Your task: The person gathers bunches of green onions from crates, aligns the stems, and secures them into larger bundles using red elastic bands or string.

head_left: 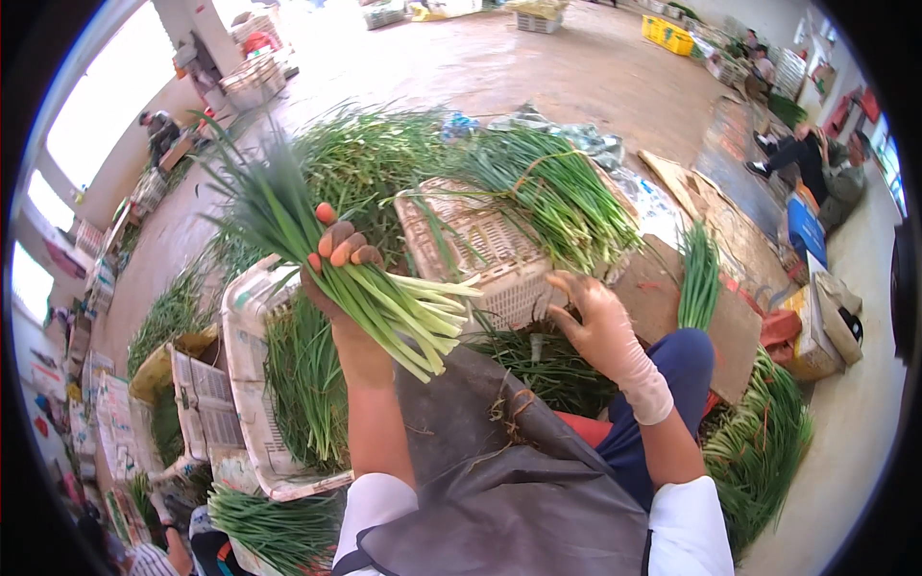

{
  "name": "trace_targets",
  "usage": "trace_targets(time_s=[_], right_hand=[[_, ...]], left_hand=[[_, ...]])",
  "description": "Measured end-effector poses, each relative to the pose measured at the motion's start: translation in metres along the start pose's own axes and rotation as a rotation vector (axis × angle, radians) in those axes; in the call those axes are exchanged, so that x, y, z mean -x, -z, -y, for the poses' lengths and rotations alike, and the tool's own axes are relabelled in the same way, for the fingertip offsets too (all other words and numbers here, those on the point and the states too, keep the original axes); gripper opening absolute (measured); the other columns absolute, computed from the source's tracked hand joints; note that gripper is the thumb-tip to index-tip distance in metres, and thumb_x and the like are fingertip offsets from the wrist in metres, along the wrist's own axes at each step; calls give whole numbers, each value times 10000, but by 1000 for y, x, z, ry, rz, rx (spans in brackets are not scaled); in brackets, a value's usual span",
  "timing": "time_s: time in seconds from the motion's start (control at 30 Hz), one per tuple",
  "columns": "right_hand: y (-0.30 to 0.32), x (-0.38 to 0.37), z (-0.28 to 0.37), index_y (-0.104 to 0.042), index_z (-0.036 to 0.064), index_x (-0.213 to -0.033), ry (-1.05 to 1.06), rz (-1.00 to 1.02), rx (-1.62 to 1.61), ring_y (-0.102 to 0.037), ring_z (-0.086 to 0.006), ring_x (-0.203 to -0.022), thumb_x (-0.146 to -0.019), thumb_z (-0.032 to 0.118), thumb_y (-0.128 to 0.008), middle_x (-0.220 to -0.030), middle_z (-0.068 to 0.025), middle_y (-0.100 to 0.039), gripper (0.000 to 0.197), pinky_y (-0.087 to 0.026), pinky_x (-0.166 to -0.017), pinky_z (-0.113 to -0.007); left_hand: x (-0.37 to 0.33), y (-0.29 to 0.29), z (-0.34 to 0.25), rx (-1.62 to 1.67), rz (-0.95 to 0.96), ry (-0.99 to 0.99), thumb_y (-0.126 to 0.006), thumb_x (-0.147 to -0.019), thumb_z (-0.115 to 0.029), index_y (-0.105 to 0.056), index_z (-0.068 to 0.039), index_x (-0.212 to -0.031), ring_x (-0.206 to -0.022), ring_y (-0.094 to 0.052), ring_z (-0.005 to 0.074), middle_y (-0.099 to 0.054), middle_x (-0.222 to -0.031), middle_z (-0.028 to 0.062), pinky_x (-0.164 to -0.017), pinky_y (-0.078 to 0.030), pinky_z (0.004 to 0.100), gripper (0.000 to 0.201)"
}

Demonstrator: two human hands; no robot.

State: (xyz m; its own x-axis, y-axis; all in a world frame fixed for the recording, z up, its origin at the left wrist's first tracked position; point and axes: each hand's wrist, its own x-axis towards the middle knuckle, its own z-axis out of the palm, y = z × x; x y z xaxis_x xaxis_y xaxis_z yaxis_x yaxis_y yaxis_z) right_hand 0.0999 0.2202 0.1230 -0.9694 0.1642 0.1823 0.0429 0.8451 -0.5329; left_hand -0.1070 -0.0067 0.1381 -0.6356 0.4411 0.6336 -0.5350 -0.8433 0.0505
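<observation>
On the floor of a produce shed, a seated person's left hand (336,259) is closed around a bunch of spring onions (336,259), gripping it just above the pale stalk ends, which point toward the lap while the green tops fan up and away to the left. The right hand (597,317), in a thin soiled glove, hangs open and empty with fingers loosely spread, just beside the rim of an upturned plastic crate (490,254) on which another tied bundle (562,197) rests. A dark apron (499,461) covers the knees; a white tray (252,384) of more onions lies to the left, and loose heaps (764,442) lie to the right. The bunch looks light but floppy: its leaves are soft and bruise or snap easily, so the firmer white stalks, where the fist already sits, seem the safest place to grip it. Other workers (816,158) sit well apart at the far side.
</observation>
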Motion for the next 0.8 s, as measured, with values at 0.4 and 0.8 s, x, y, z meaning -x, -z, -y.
trace_targets(time_s=[0.4,0.8], right_hand=[[18,17,-8,-315,80,-1367,-56,-138,-630,-591,-349,-930,-768,434,-663,-953,-205,-607,778,-456,-804,-410],[33,40,-40,-626,65,-818,196,-427,-236,-568,-276,-687,-747,140,-671,-728,-87,-574,112,-454,-616,-357]], left_hand=[[-13,11,157,37,-50,247,-587,-794,-36,-393,-5,-1224,-724,-473,111,-417,-778,-9,-790,-433,309,473],[-14,8,188,202,-24,384,-674,-796,-105,-384,-27,-1255,-682,-477,66,-458,-797,-38,-716,-386,255,549]])
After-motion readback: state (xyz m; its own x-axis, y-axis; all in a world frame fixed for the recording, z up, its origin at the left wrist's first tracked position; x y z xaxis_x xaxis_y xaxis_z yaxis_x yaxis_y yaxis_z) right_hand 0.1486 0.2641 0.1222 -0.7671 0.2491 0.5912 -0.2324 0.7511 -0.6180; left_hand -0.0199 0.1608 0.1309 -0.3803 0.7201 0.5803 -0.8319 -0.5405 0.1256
